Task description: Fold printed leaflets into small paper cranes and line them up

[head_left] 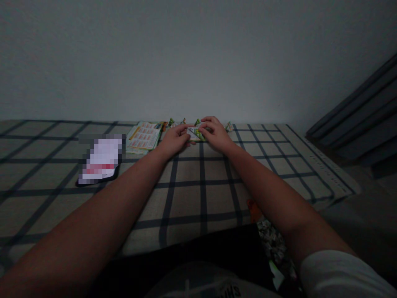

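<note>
We have both hands near the far edge of a checked cloth (201, 194), close to the pale wall (198, 58) behind it. The green and white paper (196, 133) is between them. Our right hand (217, 134) is drawn narrow, thumb and forefinger pinching the paper's right side. Our left hand (173, 140) touches the left side with fingers bent; we cannot tell whether it grips or only steadies.

Just left of that hand, a stack of printed sheets (144, 135) lies flat near the wall, with small colourful paper pieces (176, 121) behind our fingers. Further left and nearer us is a dark-edged flat object (104, 156), its bright face blurred out. Between our forearms we have a broad stretch of cloth reaching towards our lap. On the right, the cloth runs to a lettered border and a corner, beyond which a dark curtain (356, 107) hangs. An orange item (254, 210) sits beside our right forearm.
</note>
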